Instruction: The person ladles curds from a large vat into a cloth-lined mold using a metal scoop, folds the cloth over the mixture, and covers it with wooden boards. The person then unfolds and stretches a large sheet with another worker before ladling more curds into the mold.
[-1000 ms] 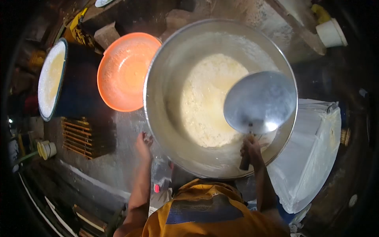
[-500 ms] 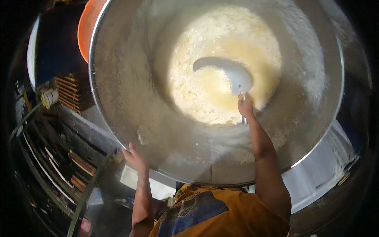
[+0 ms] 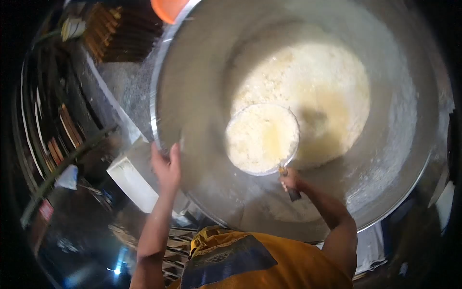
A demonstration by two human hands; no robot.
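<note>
Round metal ladle point(image 3: 261, 173) has moved since the previous frame: tilted and dipped in the curds then, now mouth-up, loaded and closer to the wearer.

- Metal vat point(image 3: 197, 115): largest item; near rim close to the wearer's front, presumably so one arm can reach well inside.
- White curd mass point(image 3: 308, 62): covers the vat bottom, with yellowish liquid point(image 3: 332, 108) pooled on the side right of the ladle.
- Orange basin point(image 3: 169, 8): only partly in view, beside the vat's far-left rim.
- Ladle position: within the vat's mouth, between curds and near wall. Bowl roughly level, likely to keep its load from spilling; any drips should fall back inside.
- Right hand point(image 3: 289, 179): clamped on the ladle's handle near the bowl, probably for better control of the weight. Forearm angles inward, elbow bent.
- Left hand point(image 3: 167, 164): thumb and fingers apart, nothing grasped; at the near-left rim, contact cannot be told. Forearm extends forward.
</note>
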